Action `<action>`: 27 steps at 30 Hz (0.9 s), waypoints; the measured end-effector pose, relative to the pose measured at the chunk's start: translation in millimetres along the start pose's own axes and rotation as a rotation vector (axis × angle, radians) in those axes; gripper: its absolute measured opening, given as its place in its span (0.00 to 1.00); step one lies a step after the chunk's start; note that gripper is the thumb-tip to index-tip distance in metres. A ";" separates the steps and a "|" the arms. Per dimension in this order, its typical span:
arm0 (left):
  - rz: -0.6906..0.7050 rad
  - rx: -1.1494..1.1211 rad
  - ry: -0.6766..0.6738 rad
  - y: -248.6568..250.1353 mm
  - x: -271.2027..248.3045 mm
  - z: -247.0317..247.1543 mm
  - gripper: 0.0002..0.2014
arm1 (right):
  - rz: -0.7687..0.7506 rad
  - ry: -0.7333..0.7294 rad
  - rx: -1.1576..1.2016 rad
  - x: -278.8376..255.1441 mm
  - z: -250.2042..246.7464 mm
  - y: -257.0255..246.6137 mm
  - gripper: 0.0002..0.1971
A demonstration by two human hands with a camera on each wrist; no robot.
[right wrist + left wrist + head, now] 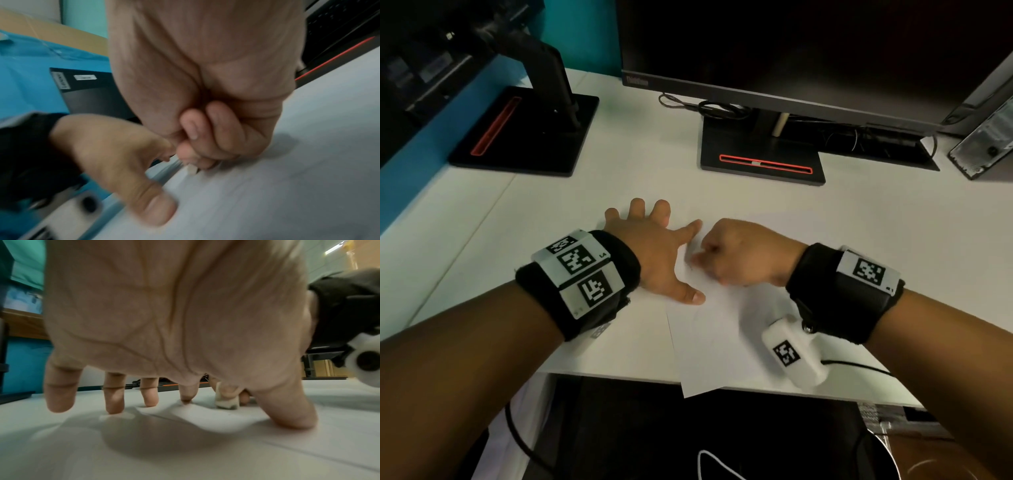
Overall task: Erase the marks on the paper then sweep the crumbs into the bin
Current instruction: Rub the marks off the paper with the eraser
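Note:
A white sheet of paper (pixel 717 339) lies on the white desk, its near corner hanging over the front edge. My left hand (pixel 654 253) is spread flat, its thumb and forefinger pressing the paper's left edge. My right hand (pixel 736 257) is curled and pinches a small white eraser (pixel 226 401), whose dirty tip touches the paper just right of the left forefinger. The eraser (pixel 192 169) shows only as a sliver under the curled fingers in the right wrist view. Faint pencil marks (pixel 690 265) lie beside the right fingertips. No bin is in view.
A monitor stand with a red slot (pixel 763 161) sits behind the hands, another black stand (pixel 524 133) at the back left, cables (pixel 709 108) under the monitor. A small computer case (pixel 986 144) stands far right. Below the desk edge lie a dark floor and a white cable (pixel 717 462).

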State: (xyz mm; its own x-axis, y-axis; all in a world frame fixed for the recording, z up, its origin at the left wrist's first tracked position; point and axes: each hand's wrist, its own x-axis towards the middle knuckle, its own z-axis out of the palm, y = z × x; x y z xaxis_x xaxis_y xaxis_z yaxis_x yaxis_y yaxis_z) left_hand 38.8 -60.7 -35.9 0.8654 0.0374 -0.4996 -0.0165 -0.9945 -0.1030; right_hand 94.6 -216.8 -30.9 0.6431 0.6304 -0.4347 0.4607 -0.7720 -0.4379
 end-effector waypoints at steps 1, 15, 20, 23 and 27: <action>-0.002 0.002 -0.004 0.0 -0.2 0.1 0.59 | 0.030 0.012 0.035 3.1 -3.8 4.7 0.23; -0.007 -0.004 -0.031 0.3 -3.0 -0.1 0.60 | 0.024 0.142 -0.014 1.7 -8.1 18.5 0.23; 0.021 -0.024 0.008 8.5 -18.4 3.9 0.50 | 0.038 0.097 0.027 0.7 -5.4 25.6 0.24; 0.030 -0.024 0.050 9.3 -29.4 12.6 0.49 | 0.054 0.087 0.077 -0.3 -6.7 29.6 0.24; 0.014 -0.016 0.023 5.5 -31.5 17.9 0.57 | -0.017 0.138 -0.024 -4.0 -3.6 20.8 0.23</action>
State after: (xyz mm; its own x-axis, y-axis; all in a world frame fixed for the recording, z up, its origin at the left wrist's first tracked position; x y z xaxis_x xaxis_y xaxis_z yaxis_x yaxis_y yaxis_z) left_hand 2.5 -65.6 -36.1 0.8765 0.0215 -0.4810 -0.0206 -0.9964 -0.0821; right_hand 103.8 -235.6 -35.4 0.7124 0.6276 -0.3142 0.4860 -0.7641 -0.4243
